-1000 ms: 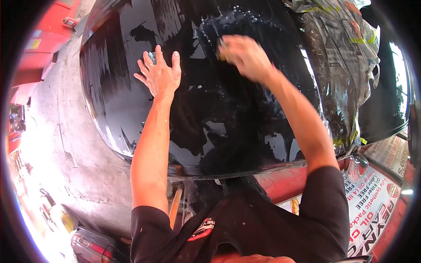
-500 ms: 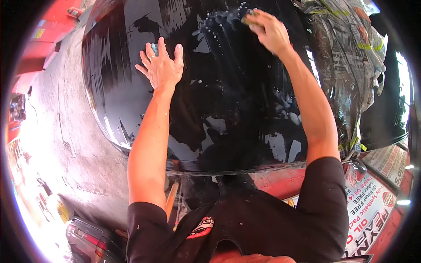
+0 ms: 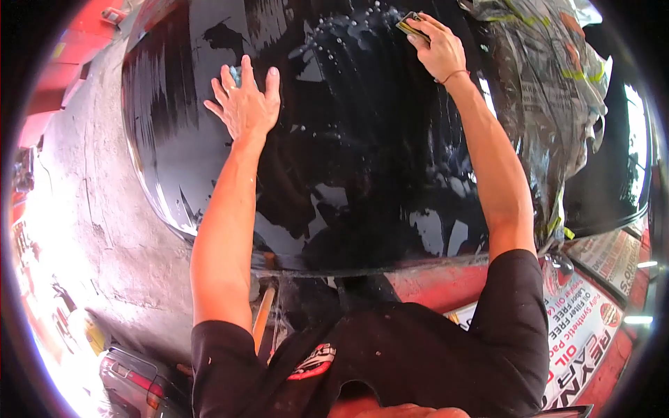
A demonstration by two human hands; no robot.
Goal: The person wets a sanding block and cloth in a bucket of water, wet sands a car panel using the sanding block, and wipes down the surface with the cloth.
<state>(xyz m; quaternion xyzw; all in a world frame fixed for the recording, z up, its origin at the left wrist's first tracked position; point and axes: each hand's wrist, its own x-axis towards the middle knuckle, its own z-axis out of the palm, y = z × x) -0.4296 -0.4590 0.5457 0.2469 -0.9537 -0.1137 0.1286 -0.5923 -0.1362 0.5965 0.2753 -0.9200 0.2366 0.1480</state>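
Note:
A glossy black car panel [image 3: 348, 160], wet and streaked with whitish suds [image 3: 348, 31], spreads out in front of me. My left hand [image 3: 245, 104] rests on its left part with the fingers spread. A small light-blue piece [image 3: 235, 75] shows between those fingers; whether it is held is unclear. Farther to the right, my right hand [image 3: 440, 52] grips a small flat block [image 3: 412, 26] with a yellowish edge, at the right end of the suds.
Newspaper and plastic sheeting [image 3: 550, 90] cover the area right of the panel. A printed banner [image 3: 571, 327] lies at the lower right. Concrete floor [image 3: 97, 188] runs along the left, with a car tail light [image 3: 136, 380] at the lower left.
My right hand has moved up and to the right across the panel with the block. My left hand stays spread, in nearly the same place.

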